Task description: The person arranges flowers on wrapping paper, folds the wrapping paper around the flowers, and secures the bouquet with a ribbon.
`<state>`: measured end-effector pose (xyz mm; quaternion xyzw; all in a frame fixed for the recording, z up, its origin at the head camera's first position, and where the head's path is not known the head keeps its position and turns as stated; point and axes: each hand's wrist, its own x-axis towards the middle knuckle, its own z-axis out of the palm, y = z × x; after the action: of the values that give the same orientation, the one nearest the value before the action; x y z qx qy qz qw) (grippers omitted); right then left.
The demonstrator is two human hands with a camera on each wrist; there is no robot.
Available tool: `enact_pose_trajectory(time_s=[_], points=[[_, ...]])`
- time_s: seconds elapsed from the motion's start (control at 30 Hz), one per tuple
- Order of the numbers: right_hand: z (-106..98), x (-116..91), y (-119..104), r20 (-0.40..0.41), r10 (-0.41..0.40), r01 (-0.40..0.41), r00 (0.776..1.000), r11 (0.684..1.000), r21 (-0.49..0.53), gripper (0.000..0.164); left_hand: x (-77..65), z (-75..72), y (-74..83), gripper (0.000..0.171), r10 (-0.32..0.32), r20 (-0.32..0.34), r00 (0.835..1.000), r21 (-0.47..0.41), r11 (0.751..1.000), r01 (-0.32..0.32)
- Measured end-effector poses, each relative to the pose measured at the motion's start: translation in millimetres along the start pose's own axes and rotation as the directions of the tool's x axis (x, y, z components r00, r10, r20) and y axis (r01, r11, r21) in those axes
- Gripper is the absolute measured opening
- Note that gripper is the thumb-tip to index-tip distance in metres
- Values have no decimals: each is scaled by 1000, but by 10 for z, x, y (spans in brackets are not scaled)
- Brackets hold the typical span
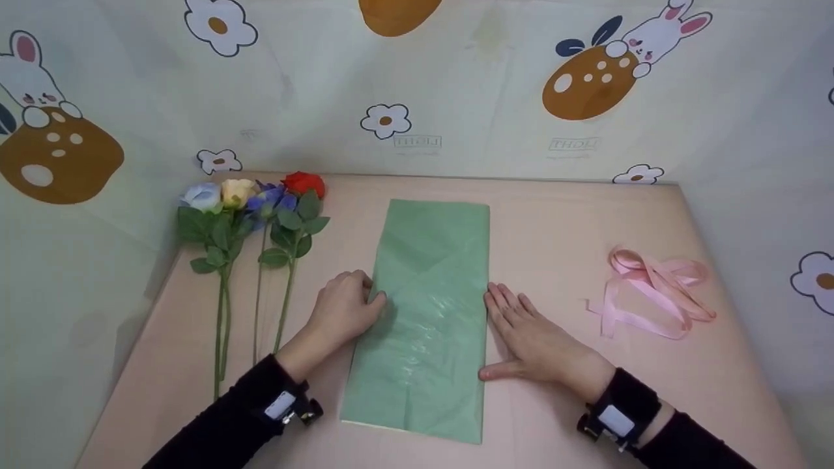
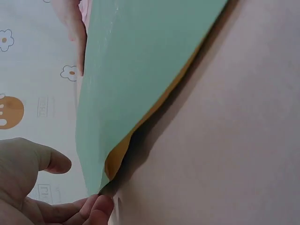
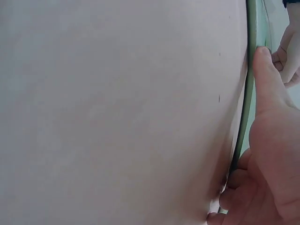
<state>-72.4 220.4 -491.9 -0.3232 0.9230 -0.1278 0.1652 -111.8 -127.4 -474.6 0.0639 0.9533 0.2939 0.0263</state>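
Observation:
A folded sheet of green wrapping paper [image 1: 430,312] lies lengthwise between the two hands, with a yellowish layer [image 2: 117,159] showing under its left edge. My left hand [image 1: 345,303] touches that left edge with its fingertips. In the left wrist view its thumb [image 2: 57,161] stands apart from the fingers, over the paper side. My right hand [image 1: 541,339] rests along the right edge, fingers extended and thumb spread. The right wrist view shows the right thumb [image 3: 269,79] lying against the green edge; the other fingers are partly hidden.
Artificial flowers on long stems lie at the left: a pale blue rose [image 1: 202,195], a cream rose [image 1: 238,193], blue blossoms [image 1: 270,198] and a red rose [image 1: 304,184]. A loose pink ribbon [image 1: 651,293] lies at the right. A patterned cloth [image 1: 482,78] hangs behind the table [image 1: 547,234].

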Motion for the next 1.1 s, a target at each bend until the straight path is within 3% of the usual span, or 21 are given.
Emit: enact_pose_trajectory(time_s=[0.2,0.33,0.53,0.6,0.7,0.77,0.83,1.1], points=[[25,28,-16,-7,-10,10,1000,1000,-22,130,-7,-49,14,26,-30,20,999,-98,995,32],[48,48,-25,-15,-29,28,999,999,-37,130,1,-87,-18,22,-93,84,992,-210,972,109],[54,69,-51,-17,-44,43,999,998,-45,130,-3,-172,-54,21,-154,191,970,-288,936,205],[50,76,-61,-14,-47,46,999,998,-44,130,-10,-208,-31,23,-166,232,958,-348,906,241],[50,84,-77,-10,-48,48,999,998,-35,129,-32,-257,33,27,-154,282,947,-476,835,277],[48,87,-90,-10,-50,49,999,998,-29,127,-56,-292,98,29,-138,300,944,-555,779,291],[39,89,-106,-17,-53,53,998,998,-28,125,-74,-323,166,30,-114,298,948,-602,748,279],[-88,89,-192,-122,-112,114,986,994,3,96,-119,-427,428,27,-51,211,976,-663,726,182]])
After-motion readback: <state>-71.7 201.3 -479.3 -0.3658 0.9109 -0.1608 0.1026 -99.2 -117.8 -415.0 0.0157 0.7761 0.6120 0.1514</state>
